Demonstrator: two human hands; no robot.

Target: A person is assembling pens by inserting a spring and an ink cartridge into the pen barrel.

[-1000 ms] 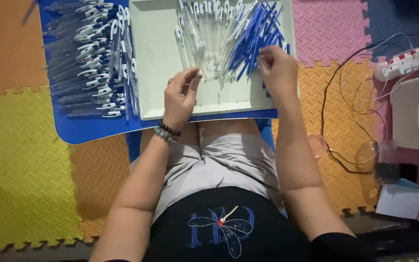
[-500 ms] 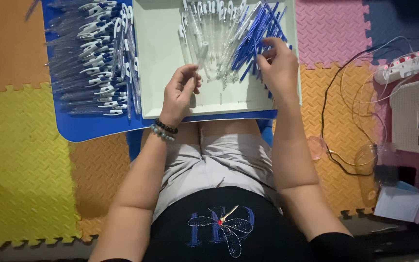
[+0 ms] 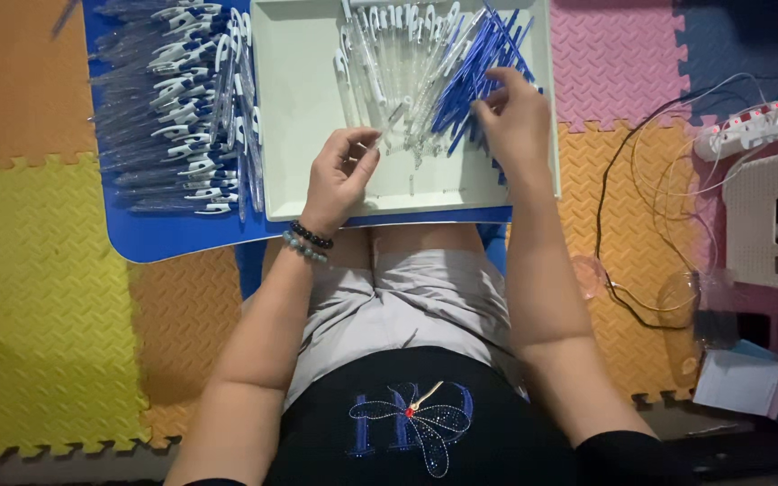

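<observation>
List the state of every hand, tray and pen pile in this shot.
left hand: pinching a clear pen barrel
right hand: fingers on the blue refills
white tray: holds loose pen parts
assembled pens: stacked on blue table

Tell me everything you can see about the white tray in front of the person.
The white tray is a shallow rectangular tray, apparently plastic, with a low raised rim. It lies flat on a blue board above the person's lap. Its left part is bare; clear pen barrels and blue pen parts are heaped in its upper right. The left hand rests inside it, holding a clear barrel; the right hand reaches into the blue parts. Its top edge is out of frame.
</observation>
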